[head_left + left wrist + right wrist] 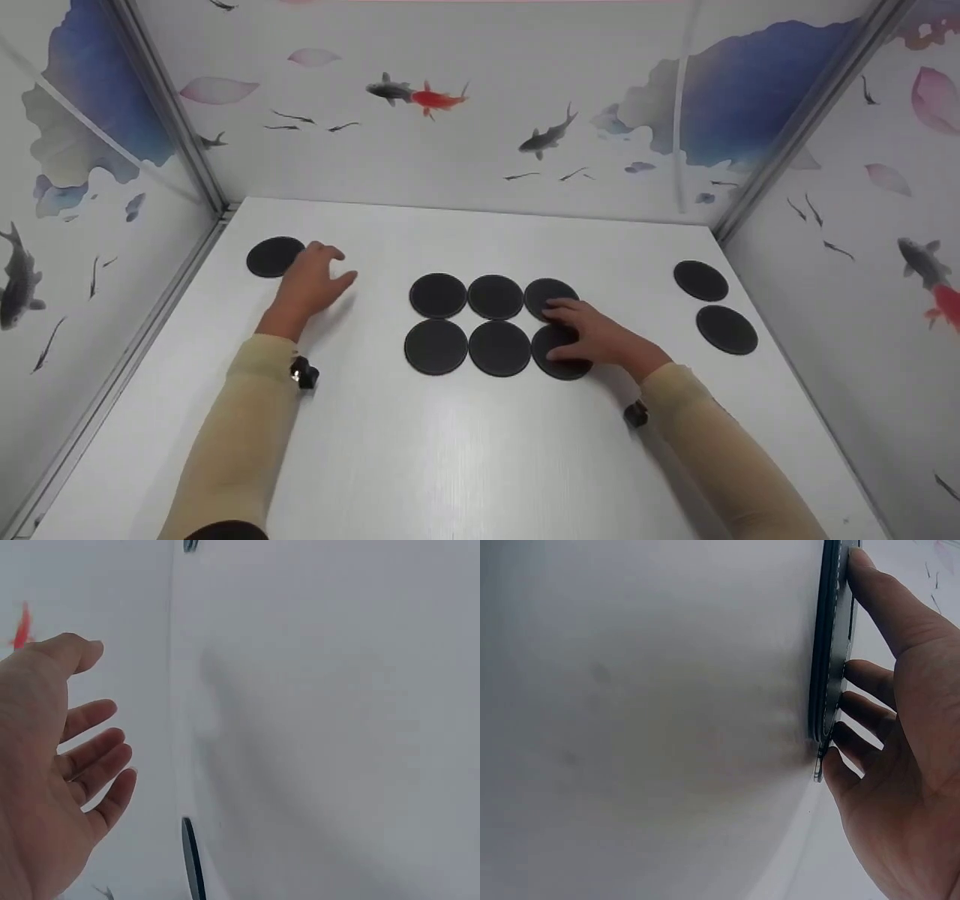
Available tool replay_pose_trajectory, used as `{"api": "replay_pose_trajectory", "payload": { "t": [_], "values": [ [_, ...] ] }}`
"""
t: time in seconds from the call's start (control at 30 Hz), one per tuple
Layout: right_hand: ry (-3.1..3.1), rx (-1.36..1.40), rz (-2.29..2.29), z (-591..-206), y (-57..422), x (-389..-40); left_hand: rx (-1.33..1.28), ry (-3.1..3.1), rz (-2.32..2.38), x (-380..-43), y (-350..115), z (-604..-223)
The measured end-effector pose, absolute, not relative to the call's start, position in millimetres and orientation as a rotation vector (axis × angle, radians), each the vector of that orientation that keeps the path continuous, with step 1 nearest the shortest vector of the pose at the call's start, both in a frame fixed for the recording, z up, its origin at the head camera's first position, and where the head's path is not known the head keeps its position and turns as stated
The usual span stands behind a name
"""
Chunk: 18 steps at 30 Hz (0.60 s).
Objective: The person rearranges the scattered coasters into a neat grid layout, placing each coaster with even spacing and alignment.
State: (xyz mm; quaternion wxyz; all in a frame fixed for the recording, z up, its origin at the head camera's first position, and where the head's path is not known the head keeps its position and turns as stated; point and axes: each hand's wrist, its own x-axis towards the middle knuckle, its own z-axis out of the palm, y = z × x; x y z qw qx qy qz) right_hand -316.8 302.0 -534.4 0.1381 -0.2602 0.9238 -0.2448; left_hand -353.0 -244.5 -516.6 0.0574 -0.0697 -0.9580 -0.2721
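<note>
Black round coasters lie in two rows of three on the white table. My right hand (pixel 600 336) is over the right end of the block, fingertips on the back-row coaster (pixel 541 289) and thumb on the front-row coaster (pixel 564 370). In the right wrist view, stitching runs along the rim of a coaster (pixel 832 652) under the fingertips. To the left, my left hand (pixel 307 281) hovers above the table, fingers loosely bent and holding nothing. A single coaster (pixel 270 257) sits just beyond it, partly covered by the hand.
Two more coasters, one further back (pixel 700 281) and one nearer (pixel 727 330), lie near the table's right edge. White panels with painted fish and petals enclose the table (pixel 450 465) at the back and both sides, joined by metal corner posts (pixel 174 105).
</note>
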Motion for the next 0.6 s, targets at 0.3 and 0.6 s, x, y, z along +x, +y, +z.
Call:
{"api": "replay_pose_trajectory", "payload": {
  "t": [0.3,0.6],
  "values": [
    [2.685,-0.781,-0.694,-536.5,302.6,-318.6,0.017,-2.843,-0.825,-368.8,-293.9,-522.1],
    [2.687,-0.787,-0.674,-538.7,303.0,-320.9,0.358,-2.824,-0.811,-378.1,-328.2,-539.4]
  ]
}}
